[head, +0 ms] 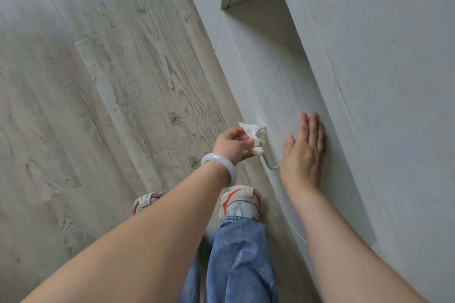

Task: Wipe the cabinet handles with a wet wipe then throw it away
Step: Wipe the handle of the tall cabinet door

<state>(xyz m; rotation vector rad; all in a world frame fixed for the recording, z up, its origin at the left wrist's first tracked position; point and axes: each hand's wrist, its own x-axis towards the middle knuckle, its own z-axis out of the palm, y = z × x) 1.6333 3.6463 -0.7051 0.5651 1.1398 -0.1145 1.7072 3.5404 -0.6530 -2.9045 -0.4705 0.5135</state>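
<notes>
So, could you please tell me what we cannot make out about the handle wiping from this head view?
- Middle of the white metal bar handle: covered by the crumpled white wet wipe that the left hand pinches.
- Left fingertips: hidden behind the wipe.
- Other handles and a bin: outside the frame.
- Right hand palm: turned to the grey cabinet front, so contact is unclear.

Grey wood-look floor (110,81), jeans (241,261), sneakers (242,202), pale bangle (219,163).

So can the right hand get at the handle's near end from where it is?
Probably yes. The right hand lies flat and open on the cabinet just beside the handle, whose near end is bare. The left hand holds the wipe farther up the bar.
</notes>
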